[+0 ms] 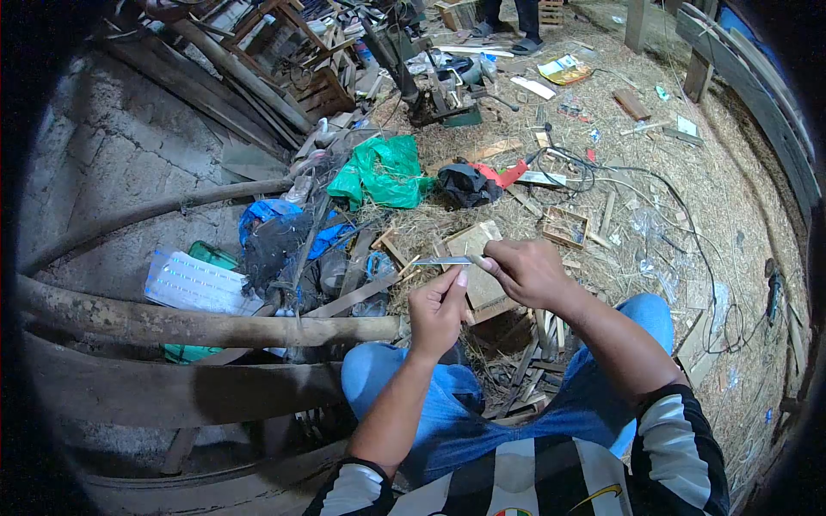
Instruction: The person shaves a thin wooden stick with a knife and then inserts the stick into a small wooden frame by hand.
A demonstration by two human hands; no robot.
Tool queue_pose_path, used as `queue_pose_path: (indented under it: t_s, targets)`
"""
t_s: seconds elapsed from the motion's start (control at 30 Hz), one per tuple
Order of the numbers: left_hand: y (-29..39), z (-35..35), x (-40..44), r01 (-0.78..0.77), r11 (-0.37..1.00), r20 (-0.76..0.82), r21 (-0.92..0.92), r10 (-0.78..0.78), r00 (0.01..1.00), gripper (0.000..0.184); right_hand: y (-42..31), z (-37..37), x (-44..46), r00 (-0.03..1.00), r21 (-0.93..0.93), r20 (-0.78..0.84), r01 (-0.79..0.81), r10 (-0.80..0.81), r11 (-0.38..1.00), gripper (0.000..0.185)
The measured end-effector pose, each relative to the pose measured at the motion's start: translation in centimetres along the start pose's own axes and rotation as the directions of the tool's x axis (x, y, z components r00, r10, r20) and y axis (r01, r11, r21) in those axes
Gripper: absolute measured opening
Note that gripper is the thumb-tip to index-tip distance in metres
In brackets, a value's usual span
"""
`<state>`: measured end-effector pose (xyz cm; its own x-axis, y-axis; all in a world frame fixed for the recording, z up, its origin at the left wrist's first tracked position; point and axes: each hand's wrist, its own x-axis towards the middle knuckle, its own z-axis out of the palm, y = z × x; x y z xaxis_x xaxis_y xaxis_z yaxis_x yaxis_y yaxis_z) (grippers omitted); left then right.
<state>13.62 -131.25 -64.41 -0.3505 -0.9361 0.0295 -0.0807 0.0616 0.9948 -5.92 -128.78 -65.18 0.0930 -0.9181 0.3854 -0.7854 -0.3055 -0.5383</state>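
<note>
In the head view, a thin metal blade (443, 261) is being held out level by the right hand (527, 273), its fingers closed around the near end, so that the handle is hidden in the grip. The left hand (437, 311) is raised just beside it, thumb and forefinger pinched on what looks like a thin pale stick (469, 316), and the blade is laid across at those fingertips. Both are held over a pale wooden board (475, 241), between 2 knees covered by blue jeans (641, 322). Just past the right hand, a small wooden box (565, 227) is seen on the straw-strewn floor (740, 284). Farther ahead, a green plastic bag (383, 172) is crumpled, with a black bag (469, 186) set near it and a red object (509, 173) partly covered by the black one. To the right, a black cable (688, 215) is looped across the straw. On the left, a printed white sheet (194, 282) is propped above a wooden pole (215, 320). At the top, 2 feet in dark sandals (527, 46) are shown, well apart from the hands.
</note>
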Motion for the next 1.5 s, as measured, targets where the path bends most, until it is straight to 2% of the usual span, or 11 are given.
queue_pose_path:
  t_s: [0.2,0.27,0.33,0.4,0.53,0.77,1.1,1.17,1.27,1.3,1.5]
  targets:
    - [0.4,-0.7,0.2,0.074,0.993,0.055,-0.096,-0.069,0.996,0.029,1.3,-0.3,0.8,0.997,-0.050,-0.054,-0.063,0.060,0.997,0.030]
    - [0.6,-0.7,0.1,0.089,0.990,0.076,-0.112,-0.081,0.994,0.030,1.6,-0.8,1.1,0.983,-0.074,-0.050,-0.178,0.175,0.981,0.030]
    - [0.7,-0.5,0.0,0.092,0.993,0.051,-0.078,-0.088,0.995,0.029,1.3,-0.8,1.1,0.985,-0.057,-0.076,-0.161,0.156,0.985,0.029]
    - [0.2,-0.3,0.1,0.082,0.993,0.021,-0.081,-0.080,0.997,0.029,0.4,-0.6,0.6,0.992,-0.013,-0.118,-0.034,0.032,0.999,0.028]
    - [-0.7,-0.4,0.2,0.053,0.999,0.009,-0.007,-0.053,0.999,0.029,-0.3,0.4,-0.1,0.998,0.019,-0.047,0.047,-0.046,0.999,0.026]
    - [-0.3,-0.2,0.2,0.022,0.999,0.039,0.032,-0.023,0.999,0.029,0.3,-0.2,0.2,0.999,0.004,-0.013,-0.039,0.039,0.999,0.029]
    - [-0.4,-0.7,0.3,0.070,0.996,0.060,-0.057,-0.066,0.996,0.030,1.3,0.0,0.7,0.994,-0.003,-0.052,-0.092,0.092,0.996,0.035]
    - [0.0,-0.7,0.2,0.064,0.996,0.061,-0.062,-0.061,0.996,0.030,2.2,-0.4,1.1,0.961,-0.061,-0.020,-0.275,0.275,0.959,0.035]
    - [0.0,-0.9,0.1,0.056,0.991,0.055,-0.122,-0.050,0.997,0.031,1.4,-1.3,1.2,0.965,0.015,-0.071,-0.251,0.251,0.968,0.035]
    - [0.6,-0.8,0.1,0.092,0.989,0.057,-0.114,-0.086,0.995,0.031,1.3,-0.9,0.9,0.976,0.054,-0.136,-0.162,0.168,0.985,0.035]
    - [0.9,-0.7,0.1,0.185,0.976,0.105,-0.115,-0.173,0.979,0.032,0.1,0.2,0.0,0.996,0.098,-0.064,-0.058,0.065,0.993,0.029]
